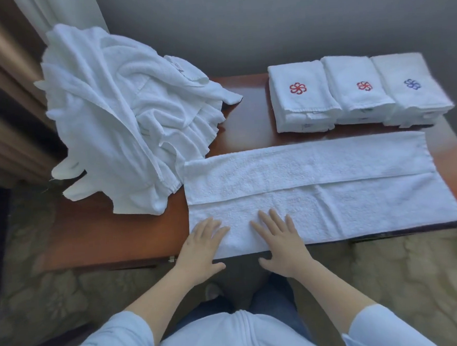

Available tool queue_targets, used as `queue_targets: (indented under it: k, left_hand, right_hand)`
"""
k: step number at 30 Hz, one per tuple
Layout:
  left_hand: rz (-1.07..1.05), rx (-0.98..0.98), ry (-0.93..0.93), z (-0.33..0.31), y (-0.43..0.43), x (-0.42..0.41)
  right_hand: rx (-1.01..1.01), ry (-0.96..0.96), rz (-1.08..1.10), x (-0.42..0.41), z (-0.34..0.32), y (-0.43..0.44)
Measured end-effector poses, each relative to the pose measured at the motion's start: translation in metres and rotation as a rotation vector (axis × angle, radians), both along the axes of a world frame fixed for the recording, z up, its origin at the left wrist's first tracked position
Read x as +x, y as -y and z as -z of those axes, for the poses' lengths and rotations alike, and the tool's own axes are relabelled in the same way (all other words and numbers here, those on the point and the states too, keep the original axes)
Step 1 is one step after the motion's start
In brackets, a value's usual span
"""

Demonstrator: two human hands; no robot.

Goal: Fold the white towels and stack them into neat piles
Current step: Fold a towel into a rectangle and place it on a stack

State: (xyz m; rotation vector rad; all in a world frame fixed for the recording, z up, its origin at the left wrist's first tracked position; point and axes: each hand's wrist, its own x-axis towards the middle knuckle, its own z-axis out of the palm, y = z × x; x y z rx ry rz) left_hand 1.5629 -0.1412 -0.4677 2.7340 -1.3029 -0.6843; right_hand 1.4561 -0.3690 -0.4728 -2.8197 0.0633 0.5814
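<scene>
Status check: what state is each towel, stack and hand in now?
Long towel: flat, folded lengthwise, not yet folded short.
Towel heap: crumpled, unfolded.
Left stack: folded, red emblem up.
Middle stack: folded, red emblem up.
Right stack: folded, blue emblem up.
Left hand: flat, pressing the long towel.
Right hand: flat, pressing the long towel.

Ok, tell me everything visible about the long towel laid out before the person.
The long towel is white terry cloth, folded lengthwise, one layer's edge running along its middle. It lies flat along the near edge of the wooden table, its left end beside the heap of unfolded towels. The left hand and right hand rest flat on its left part.
</scene>
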Motion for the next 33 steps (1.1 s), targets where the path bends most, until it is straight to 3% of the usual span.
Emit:
queue_targets:
  k: [4, 8, 13, 18, 22, 30, 33]
  left_hand:
    - [0.02, 0.104, 0.147, 0.0, 0.006, -0.005]
    - [-0.032, -0.033, 0.257, -0.002, 0.007, -0.012]
    - [-0.2, -0.254, 0.062, -0.003, 0.008, -0.014]
    - [-0.356, -0.296, 0.066, -0.019, 0.018, -0.004]
    - [-0.399, -0.165, 0.156, -0.027, 0.029, 0.007]
    - [-0.643, 0.013, -0.006, -0.036, 0.047, 0.017]
    - [-0.715, 0.012, -0.048, -0.039, 0.048, 0.023]
  right_hand:
    - [-0.081, 0.067, 0.034, -0.003, 0.003, -0.002]
    - [-0.004, 0.211, 0.114, -0.009, -0.002, -0.001]
    - [0.022, 0.218, 0.223, -0.003, -0.01, 0.009]
    - [0.042, 0.239, 0.295, 0.004, -0.019, 0.02]
    - [0.006, 0.176, 0.295, 0.011, -0.027, 0.035]
    - [0.254, -0.269, 0.149, 0.047, -0.042, 0.074]
    - [0.221, -0.191, 0.172, 0.062, -0.047, 0.089]
